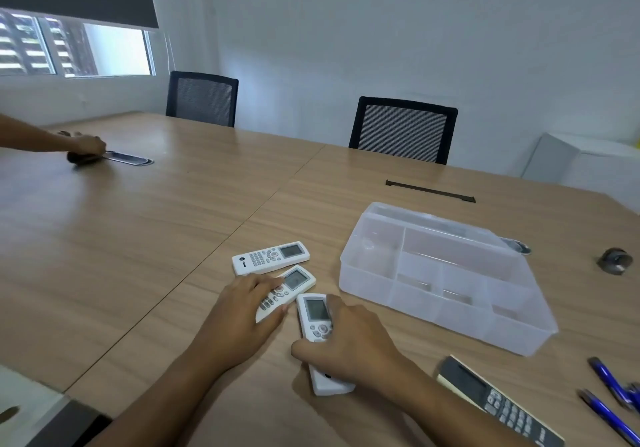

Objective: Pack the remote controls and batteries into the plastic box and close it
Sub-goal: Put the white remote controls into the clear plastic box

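Three white remote controls lie on the wooden table [138,238] in front of me. The farthest remote [270,257] lies free. My left hand [239,318] rests on the middle remote [294,285], fingers over its buttons. My right hand [349,342] grips the nearest remote [316,318] from its right side. A clear plastic box [446,277] with several empty compartments stands open to the right, its lid hanging behind it. A black remote [498,401] lies at the lower right. I can pick out no batteries.
Blue pens [613,391] lie at the right edge. A small dark round object [615,260] sits right of the box. Another person's hand [86,145] reaches onto the table at far left. Two black chairs [403,128] stand behind the table.
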